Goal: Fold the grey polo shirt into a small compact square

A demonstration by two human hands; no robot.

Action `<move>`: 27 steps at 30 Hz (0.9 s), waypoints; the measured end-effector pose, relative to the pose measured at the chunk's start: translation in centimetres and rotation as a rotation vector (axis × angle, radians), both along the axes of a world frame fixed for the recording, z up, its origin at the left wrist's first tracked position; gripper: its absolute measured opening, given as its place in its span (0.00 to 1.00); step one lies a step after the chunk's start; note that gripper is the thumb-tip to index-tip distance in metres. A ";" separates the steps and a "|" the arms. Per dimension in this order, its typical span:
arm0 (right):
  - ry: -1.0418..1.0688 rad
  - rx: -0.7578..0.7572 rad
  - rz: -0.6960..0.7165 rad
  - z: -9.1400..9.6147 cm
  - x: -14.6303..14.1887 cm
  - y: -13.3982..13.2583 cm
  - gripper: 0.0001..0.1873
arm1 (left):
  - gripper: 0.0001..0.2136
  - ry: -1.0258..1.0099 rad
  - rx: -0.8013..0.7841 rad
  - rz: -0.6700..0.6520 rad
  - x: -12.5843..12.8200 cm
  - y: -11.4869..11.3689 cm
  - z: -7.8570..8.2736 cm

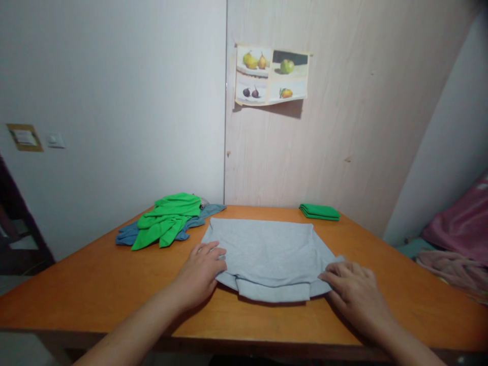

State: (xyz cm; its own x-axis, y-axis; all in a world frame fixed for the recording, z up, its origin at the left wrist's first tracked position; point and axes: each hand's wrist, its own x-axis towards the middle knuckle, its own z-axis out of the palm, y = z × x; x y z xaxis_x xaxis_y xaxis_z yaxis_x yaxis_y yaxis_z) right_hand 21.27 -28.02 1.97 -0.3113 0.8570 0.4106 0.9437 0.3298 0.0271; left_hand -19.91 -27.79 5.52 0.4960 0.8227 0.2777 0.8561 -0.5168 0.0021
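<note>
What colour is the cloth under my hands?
The cloth is plain light grey, a bit bluish; it shows best in the head view.

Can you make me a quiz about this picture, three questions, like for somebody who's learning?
1. True or false: the left hand and the right hand both touch the gray cloth.

2. Which of these lies on the table, near its back edge on the right?
A) a shoe
B) a folded green cloth
C) a cup

3. Fill in the color: the crumpled green cloth lies on top of another cloth, which is ____.

Key: 1. true; 2. B; 3. blue
</note>
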 end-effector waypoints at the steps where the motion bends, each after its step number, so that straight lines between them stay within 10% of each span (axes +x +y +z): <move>1: 0.010 0.018 0.016 0.3 0.2 -0.2 0.14 | 0.13 -0.020 -0.038 -0.024 -0.1 -0.2 0.2; 14: 0.297 -0.417 0.175 4.0 2.8 -2.5 0.07 | 0.09 -0.338 -0.657 -0.145 -1.1 -4.1 5.7; 27: 0.359 -0.473 0.273 6.4 0.8 9.3 0.06 | 0.05 -0.544 -0.760 -0.028 -2.3 8.4 5.0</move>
State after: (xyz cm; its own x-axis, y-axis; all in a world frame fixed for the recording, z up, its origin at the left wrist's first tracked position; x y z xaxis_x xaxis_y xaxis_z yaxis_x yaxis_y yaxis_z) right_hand 22.10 -18.73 8.39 -0.4572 0.8801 0.1278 0.7473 0.4581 -0.4813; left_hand -22.23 -19.39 10.52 0.4782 0.8686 -0.1299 0.6252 -0.2328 0.7449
